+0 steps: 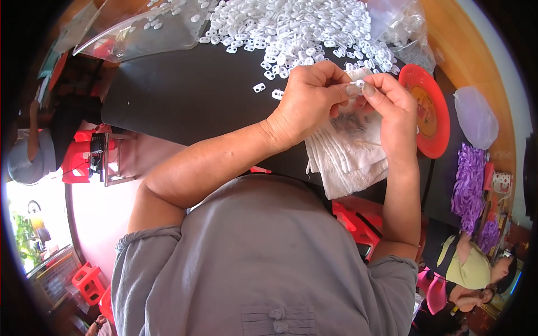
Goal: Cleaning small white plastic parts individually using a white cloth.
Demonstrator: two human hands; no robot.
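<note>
Between my fingertips is a small white cord lock (359,83), an oval plastic piece with holes. My left hand (311,101) pinches it from the left with thumb and forefinger. From the right, the thumb and forefinger of my right hand (399,109) close on the same piece. Under both hands lies a folded white cloth (347,168), and on it a small heap of thin dark bits (350,123), too fine to make out. Beyond my hands spreads a large pile of similar white cord locks (291,25); a few lie loose nearer to me on the dark table (185,92).
A red round plate (443,120) sits just right of my right hand. Clear plastic bags (412,33) lie behind it. A clear tray (126,42) holding white pieces stands at the far left. Purple ribbon bundles (469,185) hang at the right; other people are at both sides.
</note>
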